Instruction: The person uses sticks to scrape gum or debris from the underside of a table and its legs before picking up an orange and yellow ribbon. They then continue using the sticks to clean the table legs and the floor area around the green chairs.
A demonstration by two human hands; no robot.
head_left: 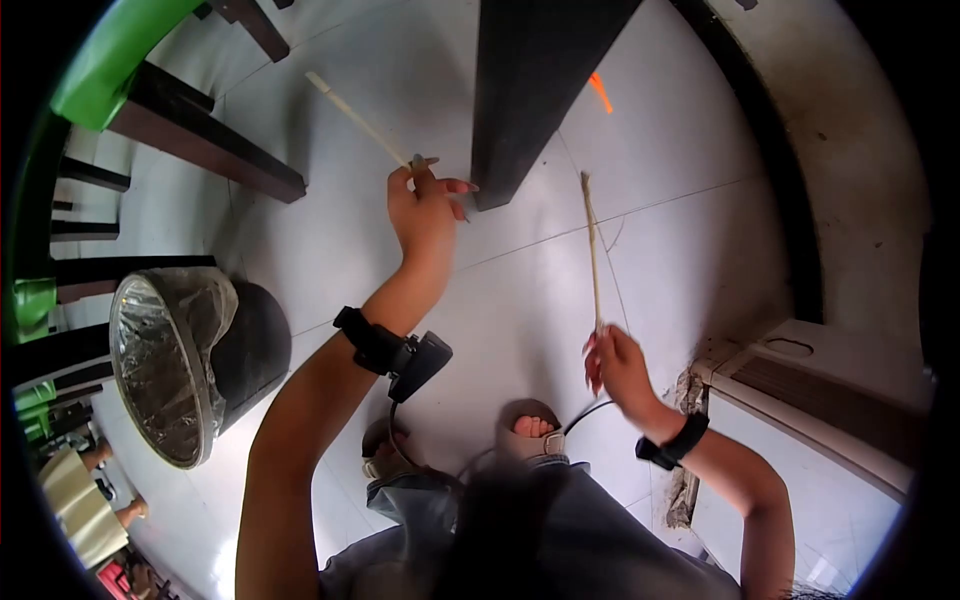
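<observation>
My left hand (425,200) reaches forward over the tiled floor, close beside the dark table leg (525,90). Between its fingers is the near end of a thin pale stick (355,118), which points away to the upper left; the other fingers are spread. Lower on the right, my right hand (622,372) pinches the near end of a thin yellowish-brown stick (592,245). That one points almost straight away from me, its far tip slightly darker. A black strap with a small box (420,365) sits on my left wrist, and another black strap (685,440) on the right.
A bin (255,340) with a clear plastic liner stands tilted in view at the left, near dark stool legs (215,145) with green parts. An orange scrap (601,92) lies on the floor (500,330). At the right is a pale cabinet (800,390) with a worn edge.
</observation>
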